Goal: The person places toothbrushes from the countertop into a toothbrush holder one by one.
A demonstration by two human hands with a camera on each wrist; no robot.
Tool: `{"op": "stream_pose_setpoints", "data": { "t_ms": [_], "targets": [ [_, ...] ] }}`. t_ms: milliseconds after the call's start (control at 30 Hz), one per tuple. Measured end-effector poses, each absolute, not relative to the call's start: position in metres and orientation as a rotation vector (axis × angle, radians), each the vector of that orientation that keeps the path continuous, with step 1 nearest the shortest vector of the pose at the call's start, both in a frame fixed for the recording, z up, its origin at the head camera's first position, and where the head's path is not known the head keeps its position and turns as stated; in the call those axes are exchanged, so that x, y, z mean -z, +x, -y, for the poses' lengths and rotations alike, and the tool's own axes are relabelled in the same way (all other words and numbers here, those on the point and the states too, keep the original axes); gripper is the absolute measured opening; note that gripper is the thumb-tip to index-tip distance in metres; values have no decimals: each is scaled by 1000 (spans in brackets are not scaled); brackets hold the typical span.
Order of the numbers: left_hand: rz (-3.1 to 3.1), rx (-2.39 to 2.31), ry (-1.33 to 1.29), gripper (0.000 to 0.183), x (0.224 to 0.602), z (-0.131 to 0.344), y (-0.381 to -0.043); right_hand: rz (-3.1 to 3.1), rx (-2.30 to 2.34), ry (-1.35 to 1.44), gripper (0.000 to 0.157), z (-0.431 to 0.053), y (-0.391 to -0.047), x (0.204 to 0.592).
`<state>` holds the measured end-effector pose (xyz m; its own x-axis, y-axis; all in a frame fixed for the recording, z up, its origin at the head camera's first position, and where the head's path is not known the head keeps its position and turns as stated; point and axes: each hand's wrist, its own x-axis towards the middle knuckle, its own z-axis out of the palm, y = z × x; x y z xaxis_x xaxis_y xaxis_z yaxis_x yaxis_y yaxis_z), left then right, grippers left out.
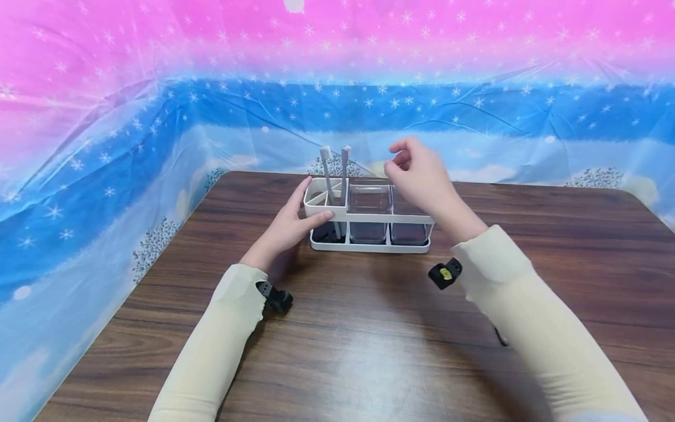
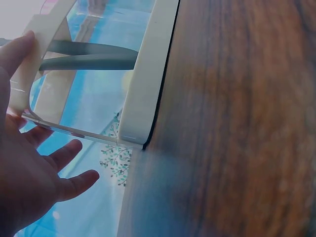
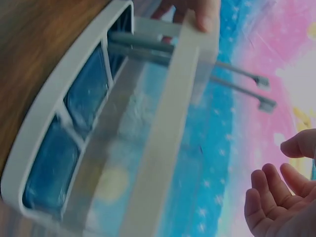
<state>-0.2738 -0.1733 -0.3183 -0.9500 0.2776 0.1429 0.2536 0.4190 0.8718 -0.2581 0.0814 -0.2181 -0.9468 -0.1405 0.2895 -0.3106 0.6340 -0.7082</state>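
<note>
A white toothbrush holder stands upright on the table, its left end divided into small slots. Two grey toothbrushes lean in those slots with their heads up. Two clear cups sit in the middle and right compartments. My left hand grips the holder's left end, thumb across the front of the upper rim and fingers round the side; in the left wrist view its lower fingers stick out free. My right hand hovers above the right compartment, fingers loosely bent and holding nothing, and partly hides the right cup.
The dark wood-grain table reaches back to a hanging cloth printed with snowflakes, which also runs along the left side. A black wrist camera sits at the left cuff, and another camera at the right.
</note>
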Motion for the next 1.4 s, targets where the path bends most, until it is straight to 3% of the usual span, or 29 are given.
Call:
{"op": "stream_pose_setpoints", "data": {
  "t_ms": [333, 800, 1400],
  "targets": [
    [-2672, -1545, 474, 90, 319, 174, -274, 2694, -1078, 313, 43, -141, -238, 207],
    [-2648, -1566, 472, 89, 320, 174, -274, 2807, -910, 230, 47, -207, -222, 240],
    [-2633, -1590, 491, 90, 321, 174, -275, 3137, -847, 177, 56, -229, -208, 295]
  ]
}}
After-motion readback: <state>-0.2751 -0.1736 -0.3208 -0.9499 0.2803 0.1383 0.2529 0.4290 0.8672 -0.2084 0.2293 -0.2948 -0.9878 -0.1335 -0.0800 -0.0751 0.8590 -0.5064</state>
